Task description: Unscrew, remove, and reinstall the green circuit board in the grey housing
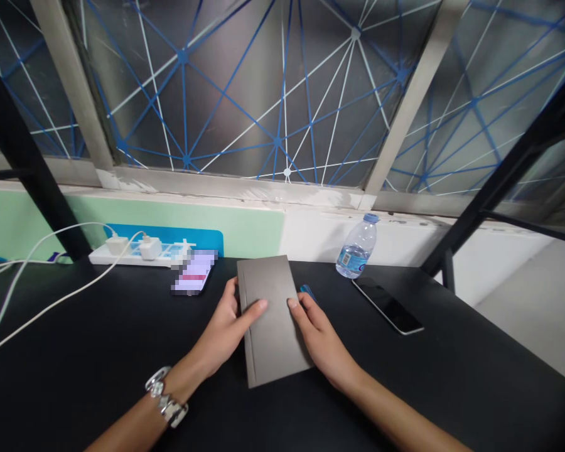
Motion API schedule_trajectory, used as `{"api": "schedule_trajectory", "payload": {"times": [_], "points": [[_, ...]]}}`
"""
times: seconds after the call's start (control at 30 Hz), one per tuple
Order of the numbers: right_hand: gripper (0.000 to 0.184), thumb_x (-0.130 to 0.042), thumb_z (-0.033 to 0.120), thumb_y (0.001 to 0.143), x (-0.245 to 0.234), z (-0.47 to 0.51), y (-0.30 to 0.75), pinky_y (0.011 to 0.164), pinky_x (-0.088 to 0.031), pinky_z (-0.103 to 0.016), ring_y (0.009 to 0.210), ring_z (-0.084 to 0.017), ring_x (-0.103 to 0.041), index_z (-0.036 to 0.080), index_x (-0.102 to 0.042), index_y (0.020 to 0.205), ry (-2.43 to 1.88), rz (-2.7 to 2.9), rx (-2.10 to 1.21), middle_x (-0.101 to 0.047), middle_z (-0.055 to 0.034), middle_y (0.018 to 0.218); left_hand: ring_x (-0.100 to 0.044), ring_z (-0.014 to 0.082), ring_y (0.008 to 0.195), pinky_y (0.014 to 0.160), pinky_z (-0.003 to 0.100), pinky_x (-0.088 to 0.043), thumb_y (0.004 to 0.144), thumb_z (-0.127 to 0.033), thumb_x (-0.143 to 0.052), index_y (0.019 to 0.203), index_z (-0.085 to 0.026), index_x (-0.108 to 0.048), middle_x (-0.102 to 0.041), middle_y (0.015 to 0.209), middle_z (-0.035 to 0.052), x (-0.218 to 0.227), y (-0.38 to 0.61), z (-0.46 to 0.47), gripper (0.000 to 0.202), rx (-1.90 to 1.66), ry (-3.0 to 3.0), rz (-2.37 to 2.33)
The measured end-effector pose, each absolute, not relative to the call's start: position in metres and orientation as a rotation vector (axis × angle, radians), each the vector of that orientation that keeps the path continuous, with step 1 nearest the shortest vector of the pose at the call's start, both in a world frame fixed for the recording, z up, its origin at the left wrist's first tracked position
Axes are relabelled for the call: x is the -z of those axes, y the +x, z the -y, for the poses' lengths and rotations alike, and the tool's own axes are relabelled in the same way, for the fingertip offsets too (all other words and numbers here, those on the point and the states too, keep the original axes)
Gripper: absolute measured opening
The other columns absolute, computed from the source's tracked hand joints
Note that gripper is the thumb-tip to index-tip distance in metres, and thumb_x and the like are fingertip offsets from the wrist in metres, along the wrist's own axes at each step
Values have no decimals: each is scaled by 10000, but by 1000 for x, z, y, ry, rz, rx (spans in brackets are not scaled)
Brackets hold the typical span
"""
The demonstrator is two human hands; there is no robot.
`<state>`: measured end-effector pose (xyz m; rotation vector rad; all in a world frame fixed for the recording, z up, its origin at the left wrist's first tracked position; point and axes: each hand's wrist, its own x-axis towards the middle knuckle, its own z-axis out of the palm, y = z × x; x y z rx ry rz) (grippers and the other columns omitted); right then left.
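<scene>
A closed grey-brown notebook [275, 333] is held between my two hands above the black desk [122, 358], its cover facing me. My left hand [233, 320] grips the left edge, thumb lying on the cover and the other fingers behind it. On the right edge, my right hand [317, 326] has its thumb at the cover's border, with the fingers partly hidden. A small blue object [307, 290], mostly covered, shows just beyond my right fingers; its kind cannot be made out. A silver bracelet [166, 397] circles my left wrist.
A smartphone with a lit screen [195, 273] lies at the back left beside a white power strip [136, 252] with chargers and trailing white cables [51, 306]. To the right are a water bottle [356, 248] and a dark-screened phone [390, 306]. Black metal posts [37, 144] flank the desk.
</scene>
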<state>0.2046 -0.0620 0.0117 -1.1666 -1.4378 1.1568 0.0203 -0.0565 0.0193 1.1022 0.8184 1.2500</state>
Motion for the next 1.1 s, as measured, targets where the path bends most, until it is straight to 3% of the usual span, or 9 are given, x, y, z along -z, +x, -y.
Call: {"api": "schedule_trajectory", "payload": {"times": [0.17,0.27,0.4,0.5,0.57,0.67,0.77,0.93,1.1], "points": [[331,-550,500,909,-14,68,201,753,-566,-346,921,-223,-666,279,-554,1157,-1065,1377,-1359,-668,-40,1091,-580,298,1201,950,433,-518,806,-333,-728,1283,-231,-435,-611,1284,135,-16,22,56,569,-1280,1122,-848],[570,-653,402,847,-24,73,204,508,-590,-323,847,-245,-694,364,-393,1353,-958,1319,-1670,-619,-60,1212,-568,291,1211,967,427,-497,836,-346,-699,1308,-239,-434,-607,1289,125,-15,22,55,552,-1300,1124,-828],[766,-710,278,780,-42,76,210,521,-610,-350,788,-239,-707,342,-320,1436,-775,1314,-1829,-655,-73,1143,-563,284,1200,943,394,-489,901,-412,-596,1311,-257,-497,-604,1293,104,-23,9,47,449,-1293,1206,-888],[763,-716,314,786,-50,74,216,552,-612,-362,742,-229,-706,306,-345,1452,-800,1334,-1707,-698,-67,1041,-556,280,1159,911,355,-475,931,-462,-503,1140,-237,-652,-642,1179,94,-29,-14,34,341,-1353,1521,-1156],[748,-714,334,799,-50,71,220,587,-613,-380,751,-232,-704,298,-363,1458,-841,1371,-1564,-712,-68,1030,-588,269,1029,910,368,-457,945,-428,-458,996,-219,-699,-661,1028,85,-29,-33,25,323,-1294,1904,-1276],[703,-722,315,801,-45,67,223,871,-571,-460,984,-266,-687,273,-430,1440,-875,1430,-1250,-701,-75,1144,-608,230,817,785,349,-486,908,-383,-495,934,-227,-679,-632,938,63,-20,-54,14,243,-985,2233,-1399],[603,-707,258,803,-37,63,224,1099,-395,-481,1192,-283,-600,245,-537,1381,-935,1568,-887,-650,-65,1281,-617,244,858,791,366,-490,891,-321,-489,997,-228,-653,-607,996,77,-6,-63,8,217,-864,2343,-1464],[531,-566,130,846,-28,62,228,1140,-354,-482,1242,-262,-573,326,-585,1338,-954,1933,-557,-616,20,1336,-616,275,905,842,396,-468,863,-227,-485,936,-192,-657,-601,976,107,2,-60,4,190,-741,2433,-1568],[628,-503,63,834,-22,61,228,1120,-395,-481,1272,-244,-549,381,-527,1375,-956,2087,-433,-578,68,1372,-615,254,759,723,364,-447,858,-177,-459,791,-201,-607,-598,854,93,0,-56,5,164,-719,2371,-1602]]}}
